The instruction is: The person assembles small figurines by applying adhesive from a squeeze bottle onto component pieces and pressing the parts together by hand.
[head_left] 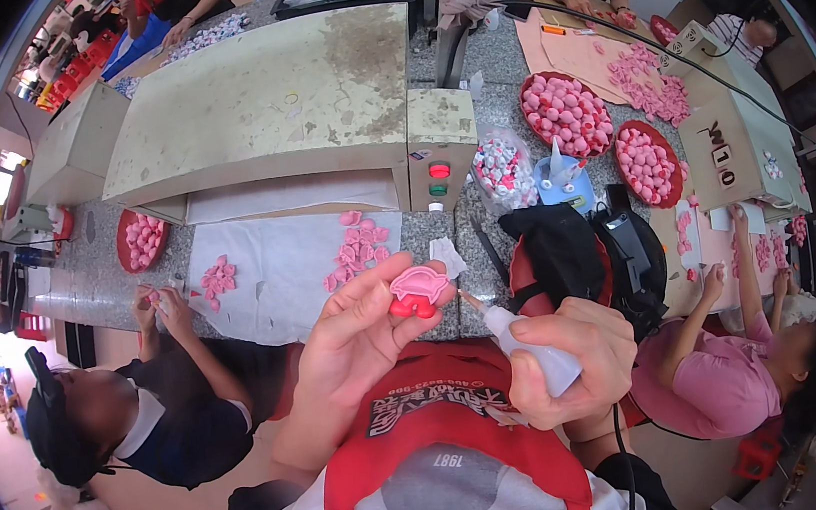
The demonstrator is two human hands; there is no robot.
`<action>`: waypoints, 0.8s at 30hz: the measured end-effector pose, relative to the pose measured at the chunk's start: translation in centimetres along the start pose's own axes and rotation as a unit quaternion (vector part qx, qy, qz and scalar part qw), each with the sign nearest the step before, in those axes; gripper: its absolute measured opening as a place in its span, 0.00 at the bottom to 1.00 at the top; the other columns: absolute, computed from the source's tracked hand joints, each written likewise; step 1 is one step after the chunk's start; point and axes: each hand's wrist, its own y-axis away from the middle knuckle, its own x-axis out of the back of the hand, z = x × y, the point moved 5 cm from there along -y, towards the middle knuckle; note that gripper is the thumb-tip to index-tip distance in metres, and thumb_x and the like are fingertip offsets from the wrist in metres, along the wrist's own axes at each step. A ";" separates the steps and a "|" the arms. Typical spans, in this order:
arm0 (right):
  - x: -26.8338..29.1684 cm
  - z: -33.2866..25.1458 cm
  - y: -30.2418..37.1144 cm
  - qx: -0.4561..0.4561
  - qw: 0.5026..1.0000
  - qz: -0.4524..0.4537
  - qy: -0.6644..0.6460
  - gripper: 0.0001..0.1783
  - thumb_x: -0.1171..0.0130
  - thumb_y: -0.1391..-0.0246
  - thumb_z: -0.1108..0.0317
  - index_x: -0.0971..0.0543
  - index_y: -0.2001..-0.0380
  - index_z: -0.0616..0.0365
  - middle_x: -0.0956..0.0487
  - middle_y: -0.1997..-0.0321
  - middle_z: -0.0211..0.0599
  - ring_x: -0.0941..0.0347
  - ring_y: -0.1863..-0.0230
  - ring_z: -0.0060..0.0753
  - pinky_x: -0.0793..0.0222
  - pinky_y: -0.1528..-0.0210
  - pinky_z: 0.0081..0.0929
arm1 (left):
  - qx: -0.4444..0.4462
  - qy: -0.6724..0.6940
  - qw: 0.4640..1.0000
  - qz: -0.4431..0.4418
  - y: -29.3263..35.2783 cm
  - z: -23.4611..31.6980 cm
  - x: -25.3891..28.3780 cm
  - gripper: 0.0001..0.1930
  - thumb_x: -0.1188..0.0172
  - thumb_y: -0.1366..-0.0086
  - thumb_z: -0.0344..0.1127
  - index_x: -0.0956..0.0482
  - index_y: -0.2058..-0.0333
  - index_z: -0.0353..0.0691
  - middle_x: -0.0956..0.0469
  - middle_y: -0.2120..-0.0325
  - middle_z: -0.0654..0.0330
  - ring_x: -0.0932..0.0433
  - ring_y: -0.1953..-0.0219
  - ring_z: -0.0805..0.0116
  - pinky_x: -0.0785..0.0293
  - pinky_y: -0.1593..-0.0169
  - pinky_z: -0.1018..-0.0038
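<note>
Over the red apron [445, 402], my left hand [349, 337] pinches a small moulded pink-and-red piece [418, 284] between thumb and fingers. Its upper part is a pink, hollow-looking shell; two rounded red bumps form its lower end. My right hand [585, 351] is wrapped round a white squeeze bottle [544, 360], tilted so its thin nozzle points up and left toward the piece. The nozzle tip sits close to my left fingertips; whether it touches the piece I cannot tell. Pink pieces [359, 250] lie on a white sheet [280, 280] beyond my left hand.
A beige machine [261, 111] with a slot opening stands ahead. Right of it are red baskets [566, 116] of pink balls, a blue tray [567, 191] with small bottles, and a black bag [559, 258]. Co-workers sit left [174, 413] and right [732, 359].
</note>
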 end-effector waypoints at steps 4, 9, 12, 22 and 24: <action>-0.1 -0.2 -0.1 0.009 1.000 -0.007 0.003 0.12 0.47 0.71 0.74 0.27 0.75 0.63 0.29 0.86 0.32 0.40 0.91 0.24 0.45 0.87 0.17 | -0.003 0.011 1.000 0.015 0.1 0.0 0.2 0.20 0.52 0.40 0.31 0.39 0.49 0.30 0.39 0.51 0.39 0.33 0.50 0.48 0.30 0.50 0.61; -0.1 -0.4 0.1 0.009 1.000 -0.006 0.010 0.12 0.47 0.71 0.74 0.27 0.74 0.63 0.30 0.87 0.32 0.40 0.91 0.24 0.45 0.87 0.17 | -0.003 0.009 1.000 0.011 0.2 -0.1 0.2 0.20 0.52 0.39 0.30 0.38 0.49 0.30 0.39 0.50 0.40 0.34 0.50 0.48 0.30 0.49 0.61; -0.2 -0.5 0.1 0.009 1.000 -0.008 0.011 0.12 0.47 0.71 0.74 0.27 0.74 0.63 0.30 0.87 0.32 0.39 0.91 0.24 0.45 0.87 0.17 | -0.005 0.007 1.000 0.012 0.4 -0.1 0.3 0.19 0.52 0.39 0.30 0.38 0.49 0.31 0.39 0.50 0.40 0.34 0.49 0.48 0.31 0.49 0.61; -0.4 -0.8 0.2 0.002 0.999 -0.054 0.007 0.16 0.41 0.73 0.75 0.26 0.72 0.59 0.30 0.87 0.29 0.36 0.90 0.26 0.41 0.86 0.18 | -0.018 0.002 1.000 0.010 0.8 -0.2 0.5 0.19 0.52 0.40 0.30 0.36 0.50 0.32 0.37 0.51 0.41 0.35 0.49 0.46 0.31 0.49 0.61; -0.4 -0.8 0.1 0.001 0.999 -0.040 0.007 0.16 0.41 0.73 0.75 0.26 0.72 0.59 0.31 0.87 0.29 0.36 0.90 0.26 0.40 0.86 0.18 | -0.020 -0.002 1.000 0.012 0.8 -0.2 0.5 0.18 0.52 0.40 0.30 0.36 0.50 0.32 0.37 0.51 0.41 0.35 0.49 0.46 0.31 0.49 0.61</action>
